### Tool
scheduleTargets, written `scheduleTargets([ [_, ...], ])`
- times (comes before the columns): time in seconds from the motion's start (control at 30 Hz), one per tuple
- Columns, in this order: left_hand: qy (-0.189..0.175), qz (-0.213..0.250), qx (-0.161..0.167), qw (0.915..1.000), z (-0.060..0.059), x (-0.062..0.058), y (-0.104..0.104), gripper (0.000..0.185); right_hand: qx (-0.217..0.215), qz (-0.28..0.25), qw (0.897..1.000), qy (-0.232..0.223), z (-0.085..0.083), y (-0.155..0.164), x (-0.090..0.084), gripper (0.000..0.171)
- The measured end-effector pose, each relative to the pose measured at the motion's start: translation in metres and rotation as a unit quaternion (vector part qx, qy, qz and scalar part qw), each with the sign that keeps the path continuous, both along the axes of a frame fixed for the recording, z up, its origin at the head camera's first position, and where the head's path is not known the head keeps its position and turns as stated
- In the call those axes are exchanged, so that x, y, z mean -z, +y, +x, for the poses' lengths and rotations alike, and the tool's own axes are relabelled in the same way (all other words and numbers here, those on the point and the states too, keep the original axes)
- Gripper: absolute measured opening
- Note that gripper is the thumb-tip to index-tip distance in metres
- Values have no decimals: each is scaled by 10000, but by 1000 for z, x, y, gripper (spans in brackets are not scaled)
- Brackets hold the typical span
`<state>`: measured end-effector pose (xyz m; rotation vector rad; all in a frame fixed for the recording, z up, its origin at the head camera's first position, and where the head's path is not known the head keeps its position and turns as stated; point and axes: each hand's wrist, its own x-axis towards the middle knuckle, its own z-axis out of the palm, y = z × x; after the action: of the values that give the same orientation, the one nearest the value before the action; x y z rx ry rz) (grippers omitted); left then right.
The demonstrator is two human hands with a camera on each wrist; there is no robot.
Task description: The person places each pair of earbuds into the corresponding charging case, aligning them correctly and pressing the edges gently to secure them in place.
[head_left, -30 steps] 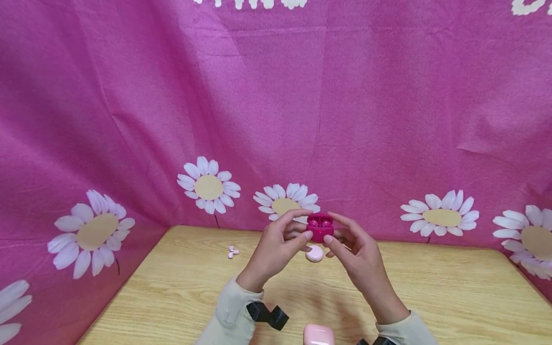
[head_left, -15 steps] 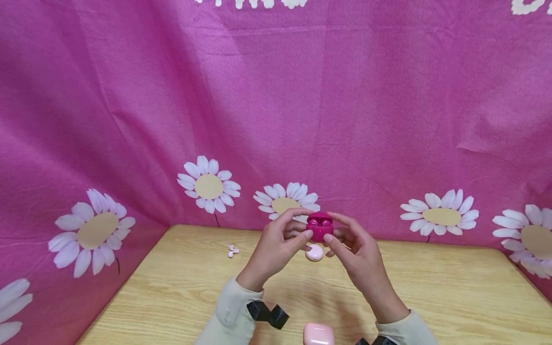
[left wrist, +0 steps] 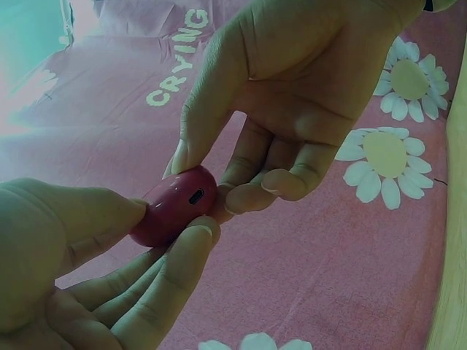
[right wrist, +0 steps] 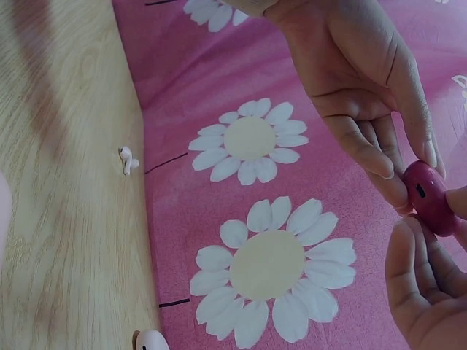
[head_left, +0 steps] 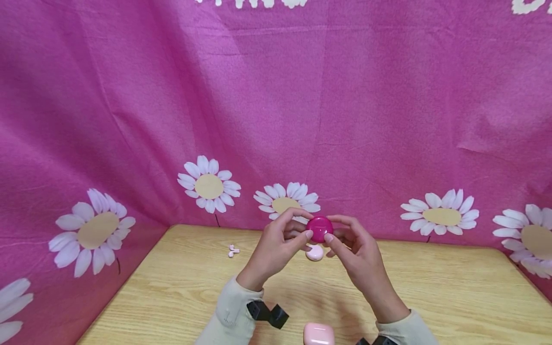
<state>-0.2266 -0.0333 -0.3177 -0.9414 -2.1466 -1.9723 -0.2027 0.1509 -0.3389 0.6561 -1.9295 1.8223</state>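
A glossy magenta earbud case (head_left: 319,229), rounded and closed with its lid down, is held up over the table between both hands. My left hand (head_left: 272,249) pinches its left side, thumb in front and forefinger at the top edge. On the other side my right hand (head_left: 360,254) grips it the same way. The left wrist view shows the case's underside (left wrist: 175,208) with a small charging port. In the right wrist view the case (right wrist: 429,197) sits between the fingertips of both hands. Behind the hands, a pale pink round case (head_left: 315,252) lies on the table.
Pale pink earbuds (head_left: 233,251) lie on the wooden table (head_left: 181,287) left of the hands. A light pink squarish case (head_left: 318,334) is at the near edge of view. A magenta cloth (head_left: 366,120) with daisies hangs behind and at the sides.
The magenta case's lid, raised a second ago with the earbuds showing inside, has swung down shut. Both hands have stayed nearly in place, forefingers lowering slightly with the lid.
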Motion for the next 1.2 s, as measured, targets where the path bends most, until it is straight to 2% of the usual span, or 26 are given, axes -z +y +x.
scheduleTargets([
  [0.37,-10,-30,6,10000,-1,1,-1,30,-51,-37,10000,3,0,0,0,32],
  [0.73,-181,-120,-18,9998,-4,3,-1,32,1,26,10000,-96,-2,0,2,33],
  [1.03,-330,-562,-220,9976,-9,9,-2,30,52,293,9994,-176,-4,0,5,31],
  [1.2,-432,-816,-307,9953,-12,13,-2,27,126,360,9983,-441,-6,1,8,31],
])
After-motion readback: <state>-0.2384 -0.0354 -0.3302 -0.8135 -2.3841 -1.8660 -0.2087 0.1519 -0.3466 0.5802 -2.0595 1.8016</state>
